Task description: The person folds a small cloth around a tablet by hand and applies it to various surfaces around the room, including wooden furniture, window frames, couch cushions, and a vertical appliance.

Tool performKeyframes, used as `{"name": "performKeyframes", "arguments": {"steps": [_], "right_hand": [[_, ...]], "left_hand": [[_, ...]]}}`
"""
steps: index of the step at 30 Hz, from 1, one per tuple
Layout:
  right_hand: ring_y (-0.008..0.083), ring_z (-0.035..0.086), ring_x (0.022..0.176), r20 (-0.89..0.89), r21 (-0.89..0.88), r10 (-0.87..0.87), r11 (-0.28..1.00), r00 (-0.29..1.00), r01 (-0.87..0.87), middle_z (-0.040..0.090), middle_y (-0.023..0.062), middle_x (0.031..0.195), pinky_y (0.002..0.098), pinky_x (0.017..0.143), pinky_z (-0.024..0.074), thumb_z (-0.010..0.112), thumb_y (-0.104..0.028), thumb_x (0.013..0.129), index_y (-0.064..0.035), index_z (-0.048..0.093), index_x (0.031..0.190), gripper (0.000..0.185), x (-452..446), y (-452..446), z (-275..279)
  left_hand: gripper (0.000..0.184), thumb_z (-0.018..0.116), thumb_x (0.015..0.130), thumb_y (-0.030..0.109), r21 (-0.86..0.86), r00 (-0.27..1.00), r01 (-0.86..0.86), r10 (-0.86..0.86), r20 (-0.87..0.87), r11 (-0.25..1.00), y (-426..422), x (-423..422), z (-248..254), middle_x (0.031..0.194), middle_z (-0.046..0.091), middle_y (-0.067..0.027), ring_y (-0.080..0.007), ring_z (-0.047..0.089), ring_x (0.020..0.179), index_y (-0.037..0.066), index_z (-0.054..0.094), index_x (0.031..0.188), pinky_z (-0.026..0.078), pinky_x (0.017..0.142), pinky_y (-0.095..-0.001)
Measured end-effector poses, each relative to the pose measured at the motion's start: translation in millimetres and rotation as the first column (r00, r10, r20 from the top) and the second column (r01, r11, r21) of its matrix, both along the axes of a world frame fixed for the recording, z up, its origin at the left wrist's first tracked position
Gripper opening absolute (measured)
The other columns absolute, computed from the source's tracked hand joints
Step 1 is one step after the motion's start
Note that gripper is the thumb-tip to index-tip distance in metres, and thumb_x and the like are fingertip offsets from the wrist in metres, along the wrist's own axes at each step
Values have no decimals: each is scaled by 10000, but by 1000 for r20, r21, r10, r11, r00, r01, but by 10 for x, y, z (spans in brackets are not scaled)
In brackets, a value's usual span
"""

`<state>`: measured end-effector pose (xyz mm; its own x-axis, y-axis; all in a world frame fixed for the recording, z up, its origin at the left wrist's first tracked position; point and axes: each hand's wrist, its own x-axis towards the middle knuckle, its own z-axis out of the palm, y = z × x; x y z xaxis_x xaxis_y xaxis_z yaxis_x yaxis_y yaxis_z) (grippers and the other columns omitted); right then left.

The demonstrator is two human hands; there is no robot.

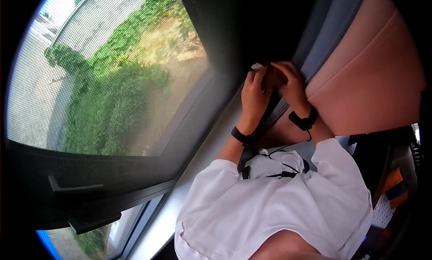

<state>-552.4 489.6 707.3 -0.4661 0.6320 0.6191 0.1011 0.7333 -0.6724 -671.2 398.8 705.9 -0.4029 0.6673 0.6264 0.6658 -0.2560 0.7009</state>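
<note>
My left hand (255, 95) and my right hand (292, 84) are close together at the upper middle of the head view, in front of the seat. Between them is a small dark brown object (270, 77), with the fingers of both hands curled around it. Shadow hides its kind. A small whitish piece (257, 66) shows at the left fingertips; whether it belongs to the brown object I cannot tell. Each wrist wears a black band, and a thin cord hangs by the right one.
To the left is a window (112, 80) covered by a mesh shade, with greenery outside. A pale ledge (198, 170) runs beside my left arm. Pinkish-brown seat upholstery (369, 66) rises on the right. Orange and dark items (396, 188) lie at the lower right.
</note>
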Motion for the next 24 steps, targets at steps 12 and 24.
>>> {"name": "performKeyframes", "arguments": {"steps": [12, 24], "right_hand": [[294, 576, 1151, -264, 322, -143, 919, 954, 227, 577, 91, 1206, 360, 971, 521, 634, 190, 694, -119, 669, 1230, 620, -64, 919, 583], [266, 595, 1101, -122, -31, 240, 969, 963, -246, 521, 112, 1226, 327, 941, 532, 643, 153, 816, -69, 624, 1259, 496, 205, 959, -482]], "left_hand": [[505, 628, 769, -129, 311, 988, -5, 52, -144, 951, 1107, 12, 703, 1117, 612, -125, -317, 614, 1021, 92, 657, 1222, 523, 835, -366], [380, 656, 821, 12, -63, 949, -270, 254, -186, 961, 841, 398, -216, 1048, 630, -138, -362, 638, 958, 98, 664, 1191, 539, 801, -419]]}}
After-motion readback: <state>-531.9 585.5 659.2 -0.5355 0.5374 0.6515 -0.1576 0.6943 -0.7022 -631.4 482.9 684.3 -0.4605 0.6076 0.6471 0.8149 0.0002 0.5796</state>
